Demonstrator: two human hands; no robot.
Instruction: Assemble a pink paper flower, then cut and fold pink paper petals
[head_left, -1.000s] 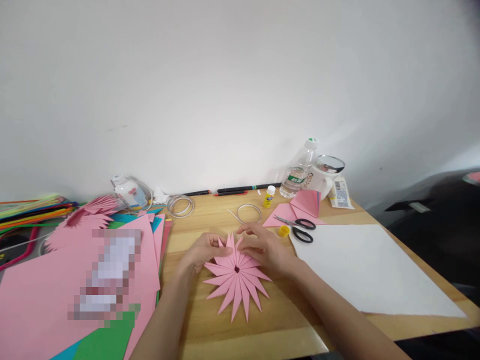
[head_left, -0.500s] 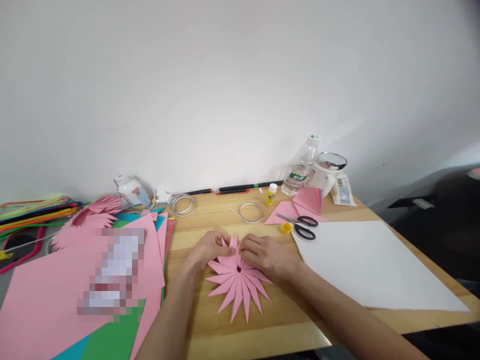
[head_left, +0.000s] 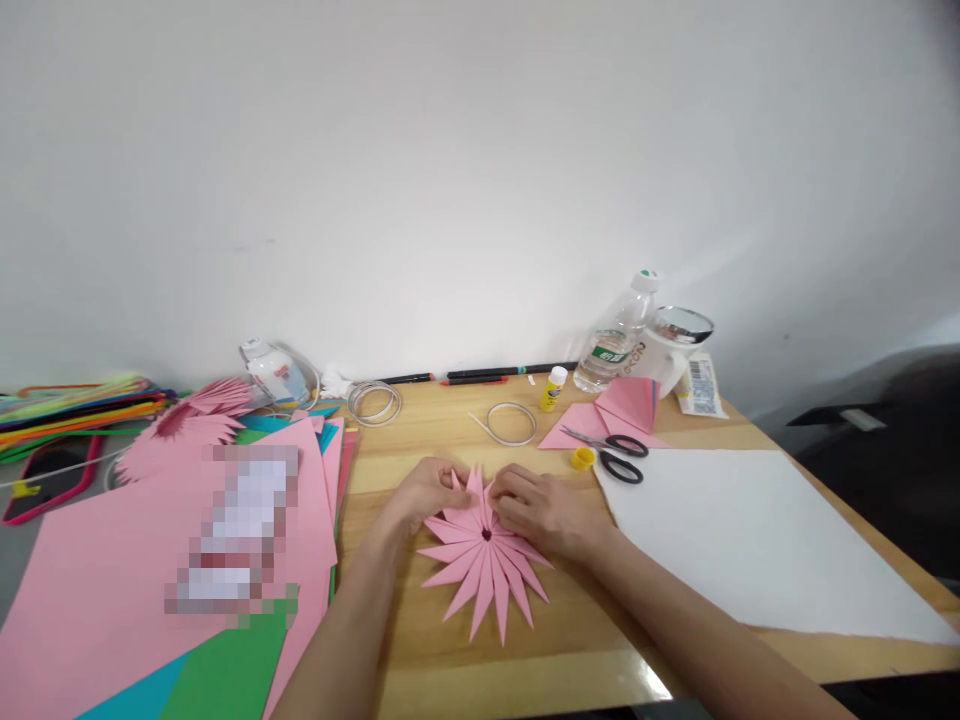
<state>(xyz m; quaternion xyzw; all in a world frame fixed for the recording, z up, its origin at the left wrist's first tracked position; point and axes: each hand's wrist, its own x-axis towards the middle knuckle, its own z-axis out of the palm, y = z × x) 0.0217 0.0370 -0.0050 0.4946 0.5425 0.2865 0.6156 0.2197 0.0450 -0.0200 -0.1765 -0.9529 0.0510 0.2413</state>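
A pink folded paper flower (head_left: 480, 570) with pointed petals and a small dark hole at its middle lies on the wooden table. My left hand (head_left: 433, 492) is closed on petals at its upper left, thumb on top. My right hand (head_left: 536, 505) pinches petals at the upper right, its fingers bent and their tips partly hidden. Beyond the hands are a yellow glue stick (head_left: 553, 390) standing upright without its cap, the yellow cap (head_left: 583, 459), and black-handled scissors (head_left: 621, 456) resting partly on pink paper (head_left: 577, 425).
A white sheet (head_left: 750, 540) covers the table's right side. A water bottle (head_left: 615, 335) and a mug (head_left: 671, 350) stand by the wall. Coloured paper (head_left: 97, 590), another pink paper flower (head_left: 180, 430), pipe cleaners (head_left: 82, 405) and a phone (head_left: 56, 475) lie left. Wire coils (head_left: 511, 424) lie behind.
The view has shifted slightly, so the table's things sit a little further right. Both hands keep their hold on the paper flower, with hardly any movement.
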